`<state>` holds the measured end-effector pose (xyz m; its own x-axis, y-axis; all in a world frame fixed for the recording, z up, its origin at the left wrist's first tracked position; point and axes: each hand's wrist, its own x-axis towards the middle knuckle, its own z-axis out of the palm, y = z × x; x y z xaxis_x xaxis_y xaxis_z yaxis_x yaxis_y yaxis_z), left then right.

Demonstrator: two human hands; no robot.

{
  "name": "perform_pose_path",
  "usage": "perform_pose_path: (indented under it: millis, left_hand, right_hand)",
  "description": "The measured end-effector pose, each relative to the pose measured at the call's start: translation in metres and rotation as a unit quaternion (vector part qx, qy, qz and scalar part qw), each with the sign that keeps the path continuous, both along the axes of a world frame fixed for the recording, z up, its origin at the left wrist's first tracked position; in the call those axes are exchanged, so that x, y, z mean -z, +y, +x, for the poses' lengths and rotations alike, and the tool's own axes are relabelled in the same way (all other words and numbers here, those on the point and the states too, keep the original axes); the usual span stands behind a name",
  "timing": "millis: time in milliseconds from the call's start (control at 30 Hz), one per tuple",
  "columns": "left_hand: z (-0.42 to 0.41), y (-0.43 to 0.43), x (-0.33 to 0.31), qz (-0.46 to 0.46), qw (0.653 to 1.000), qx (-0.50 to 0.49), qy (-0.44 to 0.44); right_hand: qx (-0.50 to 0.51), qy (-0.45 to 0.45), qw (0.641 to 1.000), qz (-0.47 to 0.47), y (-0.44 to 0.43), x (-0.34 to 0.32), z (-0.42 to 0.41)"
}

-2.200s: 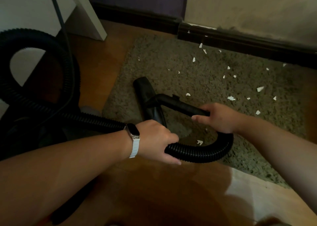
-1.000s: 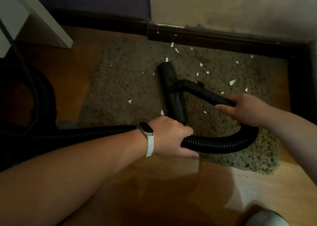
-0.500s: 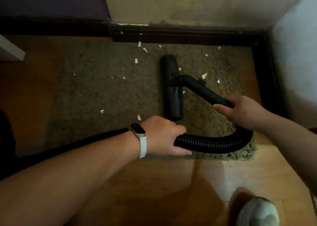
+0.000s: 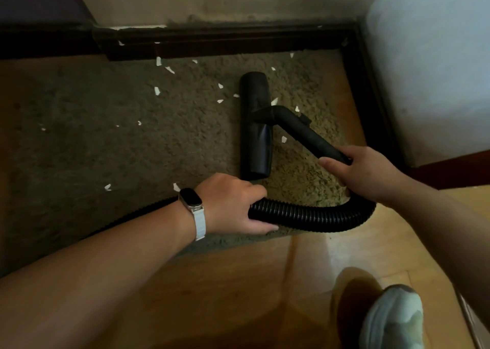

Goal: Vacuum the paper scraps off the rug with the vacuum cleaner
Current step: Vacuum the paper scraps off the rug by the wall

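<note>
A black floor nozzle (image 4: 255, 125) lies flat on the shaggy grey-brown rug (image 4: 132, 149), its long side pointing at the wall. My right hand (image 4: 363, 172) grips the rigid black tube (image 4: 305, 133) behind the nozzle. My left hand (image 4: 233, 202), with a white-strapped watch on the wrist, grips the ribbed black hose (image 4: 313, 217) that loops between the two hands. Several white paper scraps (image 4: 157, 90) dot the rug left of the nozzle and along the skirting; a few lie right beside the nozzle (image 4: 284, 139).
A dark skirting board (image 4: 225, 43) runs along the back wall and turns down the right side by a pale wall (image 4: 429, 70). Wooden floor (image 4: 238, 295) lies in front of the rug. My foot in a light sock (image 4: 392, 319) is at the bottom right.
The nozzle has travelled rightwards across the rug towards the corner, and my view has swung right with it. The white furniture leg and hose coil at the left have left the view.
</note>
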<state>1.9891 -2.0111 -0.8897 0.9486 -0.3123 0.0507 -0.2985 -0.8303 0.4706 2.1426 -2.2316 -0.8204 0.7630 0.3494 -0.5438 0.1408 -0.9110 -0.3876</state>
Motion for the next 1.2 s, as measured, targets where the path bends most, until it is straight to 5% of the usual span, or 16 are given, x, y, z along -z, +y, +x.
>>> perform_pose_path:
  millis: [467, 800, 1200]
  left_hand:
    - [-0.016, 0.026, 0.005, 0.003, 1.000, -0.006, -0.021]
    - [-0.080, 0.054, -0.019, 0.017, 0.998, -0.046, -0.033]
    - [-0.150, 0.080, -0.038, 0.059, 0.993, -0.093, 0.034]
  right_hand:
    - [0.046, -0.012, 0.994, 0.100, 0.019, 0.014, -0.014]
    - [-0.212, 0.031, 0.974, 0.071, 0.110, 0.011, -0.031]
    - [-0.310, 0.061, 0.945, 0.080, 0.184, 0.028, -0.082]
